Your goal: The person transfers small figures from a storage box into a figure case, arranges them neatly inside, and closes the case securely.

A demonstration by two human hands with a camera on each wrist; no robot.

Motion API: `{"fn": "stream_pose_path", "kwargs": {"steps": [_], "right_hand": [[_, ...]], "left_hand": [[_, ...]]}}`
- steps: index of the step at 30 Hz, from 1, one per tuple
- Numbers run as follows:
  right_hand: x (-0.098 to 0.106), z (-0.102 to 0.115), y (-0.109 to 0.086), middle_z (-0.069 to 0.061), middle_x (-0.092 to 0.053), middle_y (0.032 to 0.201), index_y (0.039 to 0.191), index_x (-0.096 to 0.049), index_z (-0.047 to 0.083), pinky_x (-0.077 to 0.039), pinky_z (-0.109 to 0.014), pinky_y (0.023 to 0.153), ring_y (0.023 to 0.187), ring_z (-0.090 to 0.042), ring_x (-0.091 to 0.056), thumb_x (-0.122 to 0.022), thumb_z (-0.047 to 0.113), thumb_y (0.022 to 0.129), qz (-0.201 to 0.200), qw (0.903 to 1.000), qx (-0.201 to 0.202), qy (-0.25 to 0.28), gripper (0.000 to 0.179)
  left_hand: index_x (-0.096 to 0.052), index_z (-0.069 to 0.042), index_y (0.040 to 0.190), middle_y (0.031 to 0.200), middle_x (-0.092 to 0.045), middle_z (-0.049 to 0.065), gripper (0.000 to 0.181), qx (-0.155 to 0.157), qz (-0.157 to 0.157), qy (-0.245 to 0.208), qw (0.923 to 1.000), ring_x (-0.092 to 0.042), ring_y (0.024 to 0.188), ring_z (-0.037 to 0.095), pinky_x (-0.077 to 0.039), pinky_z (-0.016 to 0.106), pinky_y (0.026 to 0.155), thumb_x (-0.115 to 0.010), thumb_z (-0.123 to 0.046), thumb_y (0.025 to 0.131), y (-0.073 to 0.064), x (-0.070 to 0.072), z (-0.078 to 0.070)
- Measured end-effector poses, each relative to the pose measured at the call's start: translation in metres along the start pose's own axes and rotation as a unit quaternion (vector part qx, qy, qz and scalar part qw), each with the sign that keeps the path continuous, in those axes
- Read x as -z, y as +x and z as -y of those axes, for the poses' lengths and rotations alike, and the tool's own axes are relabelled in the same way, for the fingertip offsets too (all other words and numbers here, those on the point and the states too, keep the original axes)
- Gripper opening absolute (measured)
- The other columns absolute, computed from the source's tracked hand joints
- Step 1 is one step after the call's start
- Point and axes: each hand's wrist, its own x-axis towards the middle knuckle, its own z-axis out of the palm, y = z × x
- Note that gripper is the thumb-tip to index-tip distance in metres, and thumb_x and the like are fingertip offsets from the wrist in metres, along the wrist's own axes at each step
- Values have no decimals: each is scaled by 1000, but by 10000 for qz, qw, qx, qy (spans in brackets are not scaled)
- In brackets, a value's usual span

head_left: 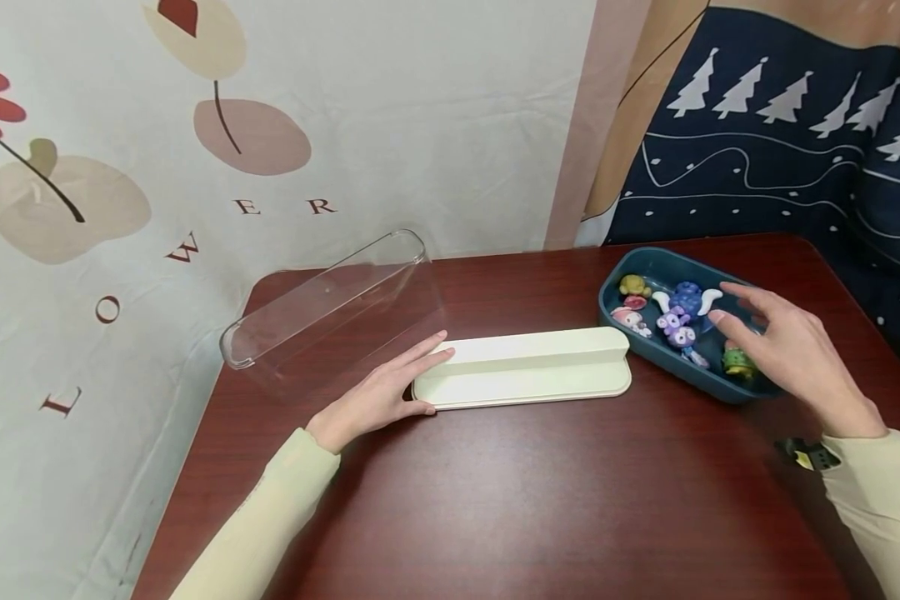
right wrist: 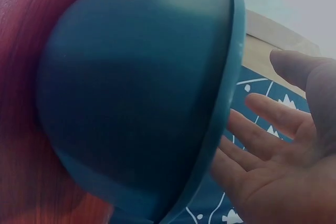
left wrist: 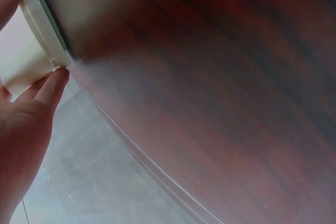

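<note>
My left hand point(head_left: 382, 387) grips the left end of a white stepped display base point(head_left: 525, 383) lying lengthwise on the table. Its thumb is at the front edge and its fingers reach over the back; the left wrist view shows fingertips on the base's edge. Over the right side of a dark blue plastic bin point(head_left: 671, 360), my right hand point(head_left: 798, 354) hovers with fingers spread, holding nothing. Small toy figures lie inside: a blue one point(head_left: 687, 297), a purple one point(head_left: 677, 327), a pink-and-white one point(head_left: 630, 321), a yellow one point(head_left: 633, 285) and a green one point(head_left: 737, 362), partly hidden by the hand.
Behind my left hand, a clear plastic cover point(head_left: 330, 308) rests at the table's back left, extending past its edge. A flower-print cloth point(head_left: 420, 167) hangs behind the brown table point(head_left: 525, 500). Dark blue tree-print fabric point(head_left: 750, 175) hangs at the back right.
</note>
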Motion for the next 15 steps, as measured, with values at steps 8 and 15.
{"fn": "stream_pose_path", "kwargs": {"steps": [8,15], "right_hand": [[-5,-2,4,-39,-40,150,155,-40,0,-40,-77,97,125,-59,-44,-54,48,106,44,9997,205,-87,71],[-1,-1,12,-42,-39,147,159,-30,-2,-40,-77,97,123,-59,-47,-51,54,105,188,9998,-44,-67,81]], "left_hand": [[-42,-18,160,168,-31,8,90,36,11,-45,10000,-40,148,18,-46,41,110,-89,-16,83,0,0,0],[-43,-18,159,168,-31,7,89,58,27,-125,9999,-41,148,18,-46,40,111,-89,-16,84,0,2,-1]]}}
